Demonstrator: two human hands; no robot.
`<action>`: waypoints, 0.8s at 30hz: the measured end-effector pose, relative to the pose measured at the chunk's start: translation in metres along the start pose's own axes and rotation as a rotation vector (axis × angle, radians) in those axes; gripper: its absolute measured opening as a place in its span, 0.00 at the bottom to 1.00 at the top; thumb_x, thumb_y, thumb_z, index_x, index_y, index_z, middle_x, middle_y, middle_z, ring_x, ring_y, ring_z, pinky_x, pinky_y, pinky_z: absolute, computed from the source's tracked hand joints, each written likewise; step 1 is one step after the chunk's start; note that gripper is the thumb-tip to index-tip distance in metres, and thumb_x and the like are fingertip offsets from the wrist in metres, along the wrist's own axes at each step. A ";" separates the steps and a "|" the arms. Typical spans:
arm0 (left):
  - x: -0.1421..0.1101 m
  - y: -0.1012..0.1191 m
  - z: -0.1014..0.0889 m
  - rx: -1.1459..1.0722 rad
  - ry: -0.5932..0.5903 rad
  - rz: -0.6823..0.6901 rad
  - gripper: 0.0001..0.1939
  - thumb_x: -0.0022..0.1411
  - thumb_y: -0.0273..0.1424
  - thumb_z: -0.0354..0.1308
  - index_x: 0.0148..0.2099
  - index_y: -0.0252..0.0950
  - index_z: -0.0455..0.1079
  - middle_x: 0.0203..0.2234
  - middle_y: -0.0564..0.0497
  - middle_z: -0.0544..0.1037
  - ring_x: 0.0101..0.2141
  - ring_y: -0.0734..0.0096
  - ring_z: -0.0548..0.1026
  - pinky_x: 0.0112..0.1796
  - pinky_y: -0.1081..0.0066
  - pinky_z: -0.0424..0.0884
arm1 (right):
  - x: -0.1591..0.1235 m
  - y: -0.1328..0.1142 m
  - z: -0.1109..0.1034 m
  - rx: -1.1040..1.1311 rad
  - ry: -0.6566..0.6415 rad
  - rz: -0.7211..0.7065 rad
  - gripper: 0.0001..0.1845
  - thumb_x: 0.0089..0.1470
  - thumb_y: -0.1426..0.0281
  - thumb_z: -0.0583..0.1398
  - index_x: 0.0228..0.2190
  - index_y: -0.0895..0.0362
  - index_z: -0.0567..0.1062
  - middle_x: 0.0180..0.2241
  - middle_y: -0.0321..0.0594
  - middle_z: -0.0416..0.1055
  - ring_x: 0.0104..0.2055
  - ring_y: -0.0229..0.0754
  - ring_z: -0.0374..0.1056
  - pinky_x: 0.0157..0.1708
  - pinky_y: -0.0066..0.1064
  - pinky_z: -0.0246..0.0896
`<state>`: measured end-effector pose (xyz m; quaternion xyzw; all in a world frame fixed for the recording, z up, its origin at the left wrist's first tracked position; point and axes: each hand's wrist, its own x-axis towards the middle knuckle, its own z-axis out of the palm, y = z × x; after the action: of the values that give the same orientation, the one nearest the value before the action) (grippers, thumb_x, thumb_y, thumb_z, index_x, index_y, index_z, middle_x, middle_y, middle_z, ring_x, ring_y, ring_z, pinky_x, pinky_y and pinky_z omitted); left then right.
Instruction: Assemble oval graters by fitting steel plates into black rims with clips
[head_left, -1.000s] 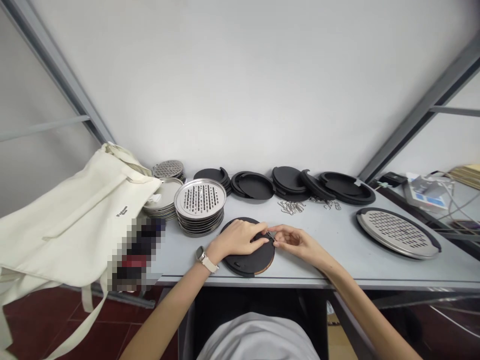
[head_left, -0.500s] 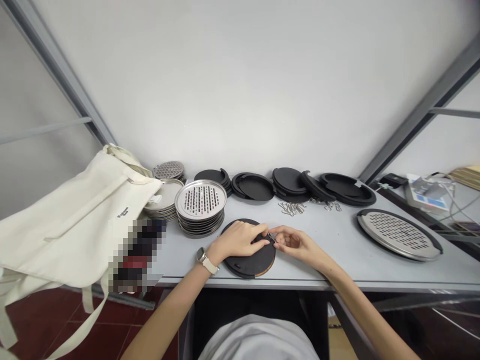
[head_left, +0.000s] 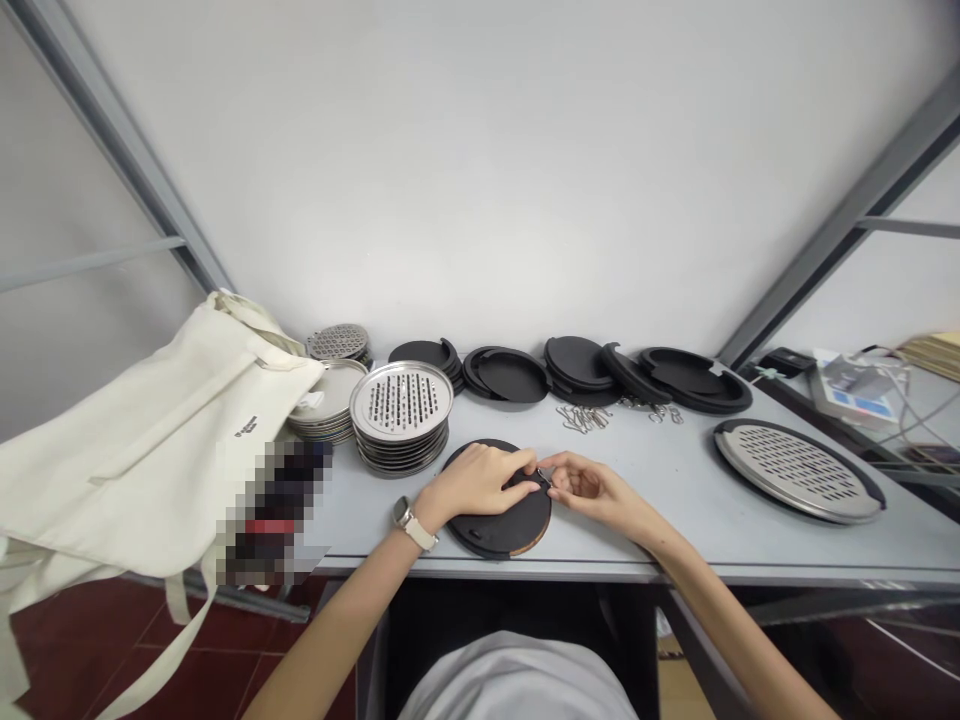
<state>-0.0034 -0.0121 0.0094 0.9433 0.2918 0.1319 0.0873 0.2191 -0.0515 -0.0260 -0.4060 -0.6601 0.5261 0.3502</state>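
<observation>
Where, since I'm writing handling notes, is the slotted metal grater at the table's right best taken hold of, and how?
Probably by its black left edge, coming from the left and pinching above and below: the grater lies broad and nearly flat, nothing crowds that edge, and the slotted middle offers little to pinch. That side also faces the right hand.

Front black disc [head_left: 491,530]: smooth, matt, plastic-like; brown section [head_left: 531,540] of the rim, material undetermined. Small clip [head_left: 545,477] at its right edge: shiny metal. Loose clips [head_left: 583,417]: bright metal wire. Round black trays [head_left: 514,375]: matt, smooth, plastic-like. Stacked grater discs [head_left: 401,400]: silvery metal, faces rough with perforations, rims smooth and glossy. Right-side grater plate [head_left: 795,465]: duller silvery metal, slotted, edged in matt black. Bag [head_left: 165,400]: cream cloth, matt, creased. Desk [head_left: 637,445]: smooth, slight sheen. Post [head_left: 840,236]: grey metal. Wall [head_left: 465,180]: smooth, matt.
</observation>
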 end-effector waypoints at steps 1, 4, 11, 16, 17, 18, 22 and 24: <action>0.000 0.000 0.000 -0.001 -0.002 -0.001 0.10 0.65 0.39 0.52 0.43 0.39 0.63 0.26 0.55 0.75 0.26 0.70 0.74 0.27 0.73 0.57 | 0.000 0.000 0.000 -0.012 0.003 0.002 0.18 0.55 0.62 0.62 0.46 0.55 0.70 0.27 0.31 0.58 0.29 0.35 0.55 0.30 0.27 0.53; 0.000 0.000 -0.001 -0.005 0.001 0.003 0.10 0.65 0.39 0.52 0.43 0.39 0.63 0.26 0.56 0.75 0.26 0.70 0.74 0.27 0.73 0.57 | -0.002 0.000 -0.001 -0.043 0.017 0.008 0.17 0.55 0.62 0.62 0.46 0.55 0.71 0.27 0.32 0.59 0.29 0.35 0.55 0.30 0.27 0.53; 0.000 0.000 -0.001 -0.009 0.005 -0.002 0.09 0.66 0.39 0.52 0.44 0.39 0.63 0.26 0.56 0.75 0.26 0.70 0.73 0.27 0.73 0.57 | 0.000 0.000 0.002 -0.004 0.048 0.016 0.20 0.53 0.61 0.63 0.47 0.56 0.72 0.28 0.33 0.62 0.31 0.37 0.59 0.34 0.29 0.57; 0.000 0.001 -0.001 -0.008 0.009 -0.002 0.10 0.66 0.39 0.52 0.44 0.39 0.63 0.26 0.56 0.75 0.26 0.70 0.74 0.27 0.73 0.57 | 0.001 -0.001 0.001 -0.025 0.059 0.025 0.21 0.52 0.61 0.64 0.46 0.56 0.73 0.28 0.34 0.63 0.32 0.37 0.60 0.35 0.30 0.57; 0.000 0.001 -0.001 -0.007 0.005 -0.002 0.10 0.66 0.39 0.52 0.44 0.39 0.63 0.26 0.56 0.75 0.26 0.70 0.74 0.27 0.73 0.57 | 0.001 -0.002 0.001 -0.030 0.058 0.022 0.21 0.52 0.61 0.64 0.46 0.56 0.73 0.28 0.33 0.63 0.31 0.37 0.59 0.34 0.29 0.57; 0.000 0.001 -0.001 -0.007 0.002 -0.002 0.10 0.66 0.39 0.51 0.44 0.39 0.63 0.26 0.56 0.74 0.26 0.70 0.73 0.27 0.73 0.57 | 0.000 -0.003 0.001 -0.035 0.056 0.018 0.21 0.52 0.60 0.64 0.46 0.56 0.73 0.27 0.33 0.62 0.31 0.37 0.59 0.33 0.29 0.57; 0.000 0.000 -0.001 -0.013 0.001 -0.003 0.10 0.65 0.39 0.52 0.44 0.40 0.63 0.25 0.56 0.74 0.26 0.70 0.73 0.27 0.73 0.57 | 0.000 -0.004 0.002 -0.045 0.045 0.008 0.21 0.53 0.60 0.63 0.46 0.55 0.72 0.27 0.33 0.61 0.30 0.37 0.58 0.33 0.29 0.56; 0.001 0.000 -0.001 -0.016 0.002 -0.003 0.10 0.65 0.39 0.51 0.44 0.40 0.63 0.25 0.56 0.74 0.25 0.70 0.73 0.27 0.73 0.57 | 0.000 -0.004 0.002 -0.051 0.044 0.011 0.21 0.53 0.59 0.63 0.46 0.55 0.72 0.27 0.33 0.62 0.30 0.37 0.58 0.32 0.29 0.56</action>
<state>-0.0032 -0.0118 0.0103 0.9419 0.2925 0.1350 0.0946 0.2166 -0.0525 -0.0225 -0.4299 -0.6633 0.5018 0.3513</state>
